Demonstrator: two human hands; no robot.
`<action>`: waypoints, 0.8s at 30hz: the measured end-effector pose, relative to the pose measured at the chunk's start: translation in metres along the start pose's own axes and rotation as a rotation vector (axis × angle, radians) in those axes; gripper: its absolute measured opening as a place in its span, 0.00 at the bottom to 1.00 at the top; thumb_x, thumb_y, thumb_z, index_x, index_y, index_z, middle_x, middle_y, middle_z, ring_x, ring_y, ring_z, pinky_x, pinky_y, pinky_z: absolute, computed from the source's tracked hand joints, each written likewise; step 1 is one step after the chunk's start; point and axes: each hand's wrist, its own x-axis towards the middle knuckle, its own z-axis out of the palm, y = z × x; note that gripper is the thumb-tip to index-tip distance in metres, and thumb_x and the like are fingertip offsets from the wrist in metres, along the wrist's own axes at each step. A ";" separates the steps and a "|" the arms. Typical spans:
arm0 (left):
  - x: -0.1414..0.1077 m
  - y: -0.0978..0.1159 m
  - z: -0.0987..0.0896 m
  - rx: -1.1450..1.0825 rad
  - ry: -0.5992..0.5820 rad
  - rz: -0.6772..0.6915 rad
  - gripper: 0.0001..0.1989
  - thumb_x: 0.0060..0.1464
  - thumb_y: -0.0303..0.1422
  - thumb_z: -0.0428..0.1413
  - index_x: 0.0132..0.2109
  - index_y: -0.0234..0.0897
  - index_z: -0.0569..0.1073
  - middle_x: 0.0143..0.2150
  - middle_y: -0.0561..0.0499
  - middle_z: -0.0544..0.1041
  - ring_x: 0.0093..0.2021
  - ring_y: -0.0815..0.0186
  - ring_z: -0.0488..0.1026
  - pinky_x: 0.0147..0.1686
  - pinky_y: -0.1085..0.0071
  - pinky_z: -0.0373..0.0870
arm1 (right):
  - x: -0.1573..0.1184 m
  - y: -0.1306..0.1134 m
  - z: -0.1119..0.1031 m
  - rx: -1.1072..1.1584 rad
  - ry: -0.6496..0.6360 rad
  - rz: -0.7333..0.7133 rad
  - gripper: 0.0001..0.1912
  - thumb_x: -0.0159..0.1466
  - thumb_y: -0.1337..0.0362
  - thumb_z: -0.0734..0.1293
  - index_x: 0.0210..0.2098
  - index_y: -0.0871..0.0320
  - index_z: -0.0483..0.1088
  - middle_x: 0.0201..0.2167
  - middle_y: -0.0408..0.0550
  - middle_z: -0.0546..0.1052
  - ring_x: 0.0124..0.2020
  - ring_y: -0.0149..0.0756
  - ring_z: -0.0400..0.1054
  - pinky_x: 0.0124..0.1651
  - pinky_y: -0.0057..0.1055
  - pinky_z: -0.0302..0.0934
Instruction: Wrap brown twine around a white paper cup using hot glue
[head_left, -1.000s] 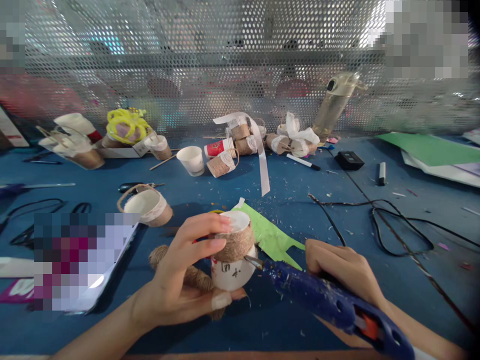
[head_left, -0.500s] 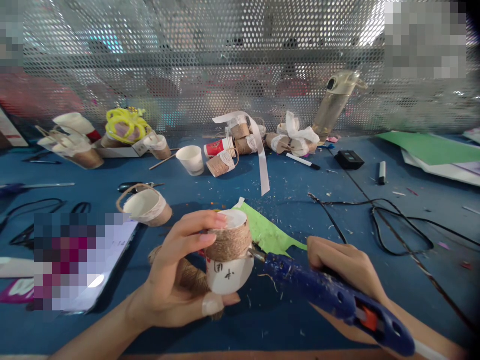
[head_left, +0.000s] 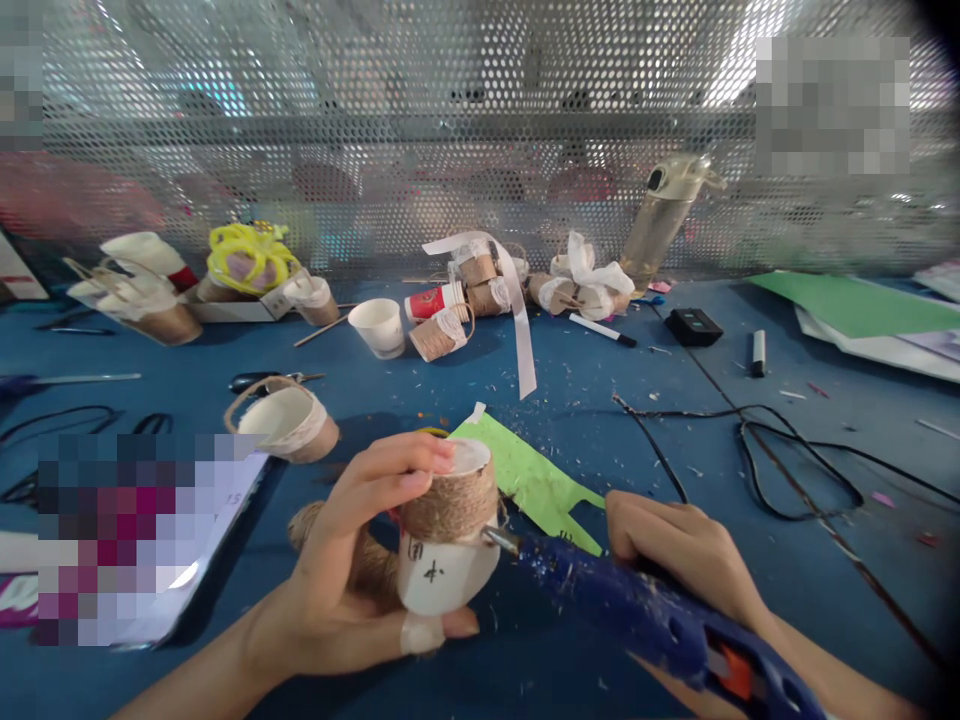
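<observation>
A white paper cup (head_left: 450, 575), upside down and partly wound with brown twine, is gripped in my left hand (head_left: 352, 560), fingers on its base and thumb below its rim. Tape wraps that thumb. Dark handwriting marks the bare part of the cup. My right hand (head_left: 682, 560) is closed round a blue hot glue gun (head_left: 622, 600), whose metal nozzle meets the cup's side at the lower edge of the twine. Behind my left hand lies a roll of twine (head_left: 373, 565), partly hidden.
A small twine-wrapped basket (head_left: 319, 440) stands by a phone (head_left: 217, 560) at left. Green paper (head_left: 532, 480) lies behind the cup. Farther back are a white cup (head_left: 377, 328), ribbon (head_left: 523, 350), several small baskets and a bottle (head_left: 660, 225). A black cable (head_left: 772, 480) loops at right.
The cup has turned slightly in my left hand and sits a little lower and further left in view. The glue gun's nozzle has shifted left along the twine's edge.
</observation>
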 end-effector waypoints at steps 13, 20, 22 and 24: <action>-0.001 0.001 0.003 -0.113 0.028 -0.042 0.46 0.41 0.35 0.73 0.66 0.39 0.62 0.58 0.40 0.68 0.59 0.50 0.68 0.64 0.49 0.69 | -0.002 0.001 0.000 0.045 -0.009 0.000 0.15 0.58 0.73 0.60 0.29 0.53 0.47 0.24 0.36 0.54 0.21 0.26 0.47 0.23 0.24 0.44; -0.009 0.003 0.001 -0.044 -0.044 -0.184 0.46 0.41 0.38 0.73 0.65 0.38 0.63 0.59 0.37 0.65 0.61 0.45 0.66 0.63 0.45 0.66 | -0.001 0.003 0.004 0.032 0.014 -0.045 0.16 0.63 0.74 0.59 0.27 0.53 0.46 0.23 0.36 0.52 0.21 0.25 0.49 0.22 0.24 0.43; -0.008 0.004 0.000 -0.050 -0.047 -0.186 0.45 0.43 0.40 0.72 0.65 0.37 0.63 0.59 0.36 0.65 0.61 0.45 0.66 0.62 0.46 0.68 | -0.001 0.004 0.003 0.041 -0.010 -0.047 0.16 0.62 0.75 0.59 0.27 0.53 0.47 0.23 0.36 0.53 0.21 0.25 0.49 0.22 0.24 0.44; -0.006 0.005 0.000 -0.085 -0.026 -0.200 0.43 0.43 0.40 0.71 0.64 0.37 0.65 0.58 0.36 0.66 0.61 0.45 0.67 0.61 0.47 0.69 | -0.002 0.005 0.002 0.052 -0.028 -0.030 0.15 0.61 0.75 0.59 0.26 0.53 0.48 0.23 0.36 0.54 0.21 0.25 0.49 0.22 0.24 0.43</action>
